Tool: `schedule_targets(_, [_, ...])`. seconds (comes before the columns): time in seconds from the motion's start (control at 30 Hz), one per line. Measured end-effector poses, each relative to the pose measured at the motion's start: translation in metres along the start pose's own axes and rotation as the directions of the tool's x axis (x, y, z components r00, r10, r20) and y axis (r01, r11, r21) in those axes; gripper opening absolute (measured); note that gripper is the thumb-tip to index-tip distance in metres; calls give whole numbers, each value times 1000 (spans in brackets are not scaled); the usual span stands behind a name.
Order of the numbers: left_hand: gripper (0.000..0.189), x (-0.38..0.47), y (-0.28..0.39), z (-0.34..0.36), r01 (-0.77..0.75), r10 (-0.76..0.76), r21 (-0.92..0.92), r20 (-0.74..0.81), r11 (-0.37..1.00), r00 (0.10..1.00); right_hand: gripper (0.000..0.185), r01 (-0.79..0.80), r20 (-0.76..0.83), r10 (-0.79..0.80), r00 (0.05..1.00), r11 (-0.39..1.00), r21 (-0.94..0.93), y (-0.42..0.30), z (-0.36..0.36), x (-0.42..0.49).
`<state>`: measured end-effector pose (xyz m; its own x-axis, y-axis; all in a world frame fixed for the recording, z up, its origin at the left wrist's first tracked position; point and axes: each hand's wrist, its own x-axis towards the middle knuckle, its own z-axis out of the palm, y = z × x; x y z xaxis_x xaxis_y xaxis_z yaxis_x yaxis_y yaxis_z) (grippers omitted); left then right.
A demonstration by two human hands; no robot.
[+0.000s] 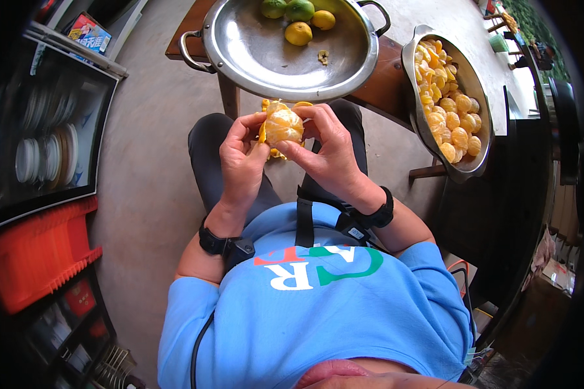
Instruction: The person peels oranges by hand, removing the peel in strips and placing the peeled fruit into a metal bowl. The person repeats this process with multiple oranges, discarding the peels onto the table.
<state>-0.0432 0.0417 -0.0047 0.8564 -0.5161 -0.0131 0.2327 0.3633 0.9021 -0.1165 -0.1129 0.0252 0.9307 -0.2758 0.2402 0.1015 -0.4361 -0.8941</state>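
Note:
Between my hands, above my knees, is a mostly peeled mandarin with white pith on its segments. Flaps of yellow-orange peel stand out around its side. My left hand grips it from the left, the thumb against the peel. From the right, my right hand holds it, the thumb pressing on the bare flesh. Just beyond my hands, a wide steel pan with two handles holds green and yellow citrus fruits and a small scrap of peel.
The pan rests on a wooden bench. At the right, an oval metal dish holds many peeled mandarins and loose segments. A glass-fronted cabinet with plates and a red plastic crate stand at the left. A person is far off at upper right.

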Motion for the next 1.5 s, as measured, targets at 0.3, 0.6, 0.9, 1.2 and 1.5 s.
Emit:
schedule_targets(0.3, [57, -1, 6, -6, 221, -195, -312, 111, 924, 974, 50, 159, 227, -105, 968, 960, -232, -18, -17, 20])
schedule_targets(0.6, [59, -9, 9, -26, 198, -208, -357, 10, 913, 978, 16, 115, 160, 19, 987, 612, -782, 63, -74, 141])
schedule_targets(0.9, [57, -16, 14, -33, 193, -210, -335, -15, 922, 978, 17, 83, 262, 343, 902, 459, -885, 102, -71, 177])
schedule_targets(1.2, [53, -7, 16, -31, 150, -169, -359, -20, 921, 985, 17, 161, 193, -44, 980, 745, -648, 51, -75, 143])
schedule_targets(1.5, [47, 3, 24, -16, 113, -115, -353, 15, 929, 993, 15, 235, 230, -143, 963, 864, -445, -7, -43, 42])
